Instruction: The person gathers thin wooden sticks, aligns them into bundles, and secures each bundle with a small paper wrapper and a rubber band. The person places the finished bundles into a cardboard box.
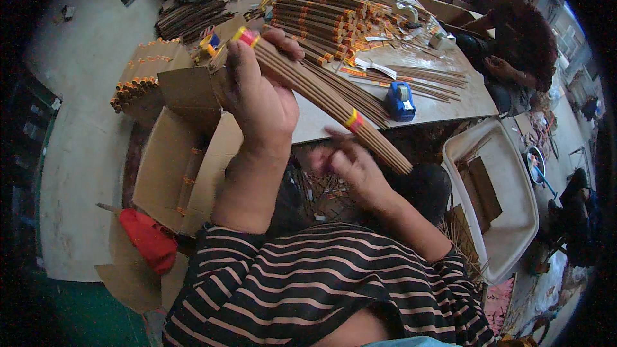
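Note:
My left hand (pixel 260 99) is raised over the near edge of the table and closed around a bundle of brown incense sticks (pixel 307 83). A yellow-and-red band wraps the bundle near its upper end, and a second one sits lower down. The bundle slants down to the right, toward my lap. Just below its lower half is my right hand (pixel 353 168), apart from it, with blurred fingers spread and nothing seen in them. Loose incense sticks (pixel 350 93) lie on the table behind the bundle, beside a blue tape dispenser (pixel 401 104).
Banded bundles (pixel 315 22) are piled on the table (pixel 472 96). An open cardboard box (pixel 160 167) stands at my left, a red cloth (pixel 148 239) by it. At right is a white plastic tub (pixel 520 218). Two people sit around the table, far and right.

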A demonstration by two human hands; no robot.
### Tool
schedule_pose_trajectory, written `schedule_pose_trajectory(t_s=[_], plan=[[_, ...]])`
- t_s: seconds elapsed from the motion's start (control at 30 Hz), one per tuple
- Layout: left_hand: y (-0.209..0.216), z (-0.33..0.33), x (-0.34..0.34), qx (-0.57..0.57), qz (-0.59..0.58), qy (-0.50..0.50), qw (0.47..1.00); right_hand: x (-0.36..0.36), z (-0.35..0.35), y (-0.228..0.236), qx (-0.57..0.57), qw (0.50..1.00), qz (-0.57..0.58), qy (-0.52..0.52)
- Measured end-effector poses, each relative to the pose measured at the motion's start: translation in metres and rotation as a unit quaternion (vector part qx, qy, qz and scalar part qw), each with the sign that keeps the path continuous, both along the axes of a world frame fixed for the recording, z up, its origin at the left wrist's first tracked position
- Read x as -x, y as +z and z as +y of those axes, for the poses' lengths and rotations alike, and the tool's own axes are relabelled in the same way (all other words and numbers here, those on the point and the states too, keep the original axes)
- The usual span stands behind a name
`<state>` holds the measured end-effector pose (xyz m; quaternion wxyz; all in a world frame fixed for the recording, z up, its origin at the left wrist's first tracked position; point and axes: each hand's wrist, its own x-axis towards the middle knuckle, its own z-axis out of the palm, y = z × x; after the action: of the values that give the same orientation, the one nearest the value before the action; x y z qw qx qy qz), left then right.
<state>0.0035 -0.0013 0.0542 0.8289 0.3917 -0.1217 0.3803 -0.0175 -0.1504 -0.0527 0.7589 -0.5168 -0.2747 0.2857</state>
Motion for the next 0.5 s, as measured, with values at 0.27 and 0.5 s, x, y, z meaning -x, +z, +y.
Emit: schedule_pose_trajectory(t_s=[0.27,0.5], plan=[[-0.075,-0.014,0.035,0.077,0.113,-0.043,0.990,-0.034,-0.003,0.013,-0.262,0.916,-0.002,-0.305],[-0.136,0.002,0.060,-0.166,0.329,-0.200,0.908,-0.054,-0.022,0.031,-0.111,0.979,0.035,-0.164]])
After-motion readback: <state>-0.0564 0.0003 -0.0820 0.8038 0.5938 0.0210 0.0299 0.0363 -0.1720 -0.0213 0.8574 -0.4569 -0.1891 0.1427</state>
